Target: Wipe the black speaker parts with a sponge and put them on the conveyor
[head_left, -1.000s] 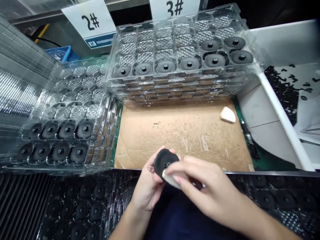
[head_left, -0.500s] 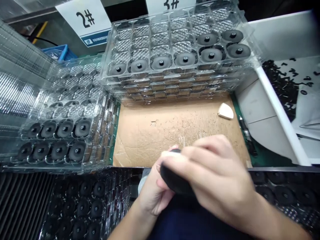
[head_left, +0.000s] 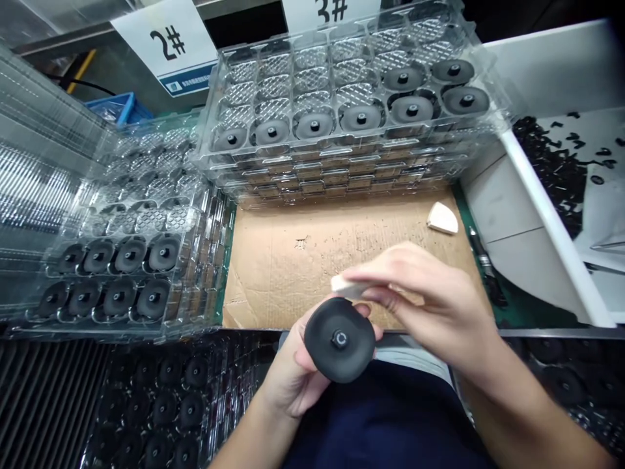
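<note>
My left hand (head_left: 293,374) is closed around the edge of a black rounded cap (head_left: 326,355) with a small hollow post in its middle, the post side facing up. Just above the cap's far edge, my right hand (head_left: 434,303) pinches a small white pad (head_left: 347,287), which looks like a sponge. Whether the pad touches the cap I cannot tell. Both hands are over the near edge of a cardboard sheet (head_left: 273,260). Similar black caps sit in a clear tray (head_left: 342,133) at the back and another clear tray (head_left: 141,270) on the left.
A white wedge-shaped piece (head_left: 443,218) lies on the cardboard's right side, with a black pen-like tool (head_left: 483,260) beyond it. The white bin (head_left: 547,241) at right holds many small black pieces (head_left: 551,176). Lower left, more caps (head_left: 163,409) sit in trays below the table edge.
My right hand has drawn back from over the cap, and the white pad now shows in its fingers. The cap has turned from a tilted, mostly covered position to face up.
</note>
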Motion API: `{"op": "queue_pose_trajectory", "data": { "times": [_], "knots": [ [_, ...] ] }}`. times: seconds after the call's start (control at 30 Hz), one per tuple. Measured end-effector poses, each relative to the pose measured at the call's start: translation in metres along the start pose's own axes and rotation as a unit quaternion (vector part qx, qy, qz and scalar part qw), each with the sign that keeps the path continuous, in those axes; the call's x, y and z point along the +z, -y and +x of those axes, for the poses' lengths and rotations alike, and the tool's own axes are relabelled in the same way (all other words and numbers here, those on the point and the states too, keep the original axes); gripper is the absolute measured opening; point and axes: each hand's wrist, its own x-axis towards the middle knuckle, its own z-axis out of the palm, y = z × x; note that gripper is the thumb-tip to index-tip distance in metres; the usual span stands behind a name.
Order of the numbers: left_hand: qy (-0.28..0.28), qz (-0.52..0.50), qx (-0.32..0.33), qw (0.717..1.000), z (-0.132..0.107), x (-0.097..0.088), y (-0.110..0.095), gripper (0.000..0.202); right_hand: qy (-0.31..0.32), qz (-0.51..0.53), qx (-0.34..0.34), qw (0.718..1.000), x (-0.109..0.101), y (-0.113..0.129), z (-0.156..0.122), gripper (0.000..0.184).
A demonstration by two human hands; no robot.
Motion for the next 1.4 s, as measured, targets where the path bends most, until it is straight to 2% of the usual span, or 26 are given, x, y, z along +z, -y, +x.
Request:
{"op": "queue_pose_trajectory", "data": {
  "times": [0.1, 0.17, 0.23, 0.3, 0.47, 0.57, 0.63, 0.73, 0.8, 0.87, 0.93, 1.03, 1.13, 1.17, 1.27, 1.3, 1.4],
  "knots": [
    [0.027, -0.045, 0.020, 0.998, -0.001, -0.005, -0.002, 0.056, -0.027, 0.022, 0.172, 0.985, 0.012, -0.035, -0.025, 0.026],
    [0.025, -0.054, 0.032, 0.998, 0.000, -0.008, -0.002, 0.054, -0.019, -0.014, 0.226, 0.974, 0.027, -0.055, -0.046, 0.026],
    [0.015, -0.054, 0.039, 0.998, 0.001, -0.011, -0.003, 0.055, -0.013, -0.064, 0.241, 0.968, 0.042, -0.066, -0.066, 0.021],
    [0.006, -0.051, 0.039, 0.998, 0.002, -0.013, -0.003, 0.055, -0.015, -0.096, 0.244, 0.965, 0.052, -0.068, -0.081, 0.024],
    [0.001, -0.042, 0.044, 0.998, 0.001, -0.014, -0.002, 0.055, -0.027, -0.143, 0.242, 0.959, 0.062, -0.066, -0.096, 0.028],
    [0.004, -0.041, 0.047, 0.998, 0.001, -0.015, -0.002, 0.056, -0.043, -0.153, 0.236, 0.959, 0.057, -0.076, -0.089, 0.026],
    [0.006, -0.040, 0.050, 0.998, 0.002, -0.014, -0.001, 0.055, -0.043, -0.143, 0.226, 0.963, 0.046, -0.074, -0.075, 0.023],
    [0.004, -0.030, 0.058, 0.998, 0.003, -0.012, 0.000, 0.051, -0.073, -0.117, 0.194, 0.971, 0.026, -0.044, -0.046, 0.025],
    [-0.006, -0.024, 0.068, 0.997, 0.002, -0.011, 0.001, 0.049, -0.132, -0.095, 0.105, 0.981, 0.016, -0.013, -0.028, 0.030],
    [-0.016, -0.014, 0.077, 0.997, 0.001, -0.010, 0.002, 0.051, -0.090, -0.089, -0.034, 0.991, 0.011, 0.014, -0.016, 0.029],
    [-0.042, 0.004, 0.082, 0.996, -0.001, -0.010, 0.002, 0.054, -0.025, -0.096, -0.090, 0.991, 0.010, 0.028, -0.010, 0.027],
    [-0.076, 0.027, 0.096, 0.992, -0.005, -0.010, 0.001, 0.060, 0.008, -0.126, -0.049, 0.991, 0.012, 0.029, -0.010, 0.029],
    [-0.073, 0.031, 0.112, 0.991, -0.005, -0.008, -0.001, 0.060, -0.043, -0.059, -0.053, 0.996, 0.014, 0.020, -0.013, 0.031],
    [-0.080, 0.031, 0.116, 0.990, -0.005, -0.008, -0.003, 0.058, -0.041, -0.039, -0.043, 0.997, 0.014, 0.017, -0.014, 0.030],
    [-0.113, 0.029, 0.121, 0.986, -0.003, -0.008, -0.004, 0.056, 0.007, -0.073, 0.023, 0.997, 0.012, 0.013, -0.016, 0.026],
    [-0.114, 0.028, 0.120, 0.986, -0.002, -0.009, -0.004, 0.056, 0.006, -0.083, 0.033, 0.996, 0.012, 0.013, -0.016, 0.027],
    [-0.086, 0.023, 0.111, 0.990, 0.003, -0.009, -0.001, 0.054, -0.062, -0.031, -0.019, 0.997, 0.017, 0.015, -0.011, 0.030]
  ]
}}
